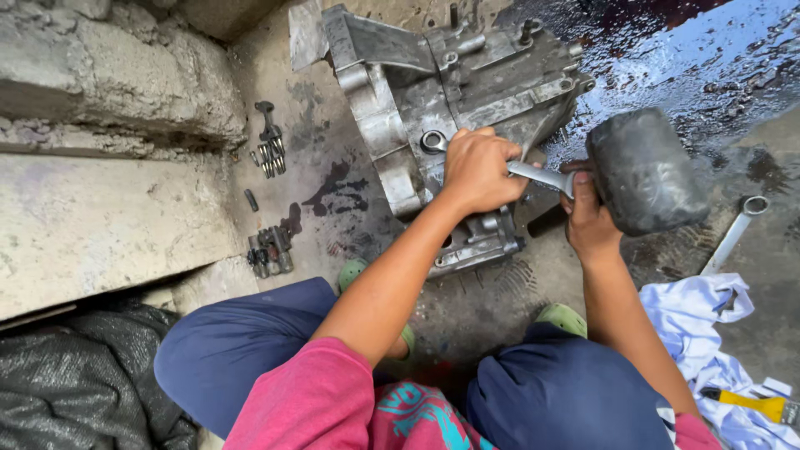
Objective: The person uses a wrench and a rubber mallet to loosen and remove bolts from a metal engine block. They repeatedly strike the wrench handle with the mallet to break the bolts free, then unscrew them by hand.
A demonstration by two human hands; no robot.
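A grey metal gearbox housing (417, 92) lies on the oily concrete floor in front of me. My left hand (479, 167) grips a silver ring spanner (542, 177), whose ring end (433, 142) sits on the housing. My right hand (587, 221) holds a big black rubber mallet (646, 171) just right of the spanner's free end, its head close to or touching it. I squat with both knees in blue trousers at the bottom of the view.
Bolts and small metal parts (269, 150) lie left of the housing, more parts (268, 250) nearer me. A concrete step (100, 217) rises on the left. Another spanner (735, 233), a white cloth (708, 333) and a yellow-handled tool (754, 406) lie right. Oil (667, 50) pools far right.
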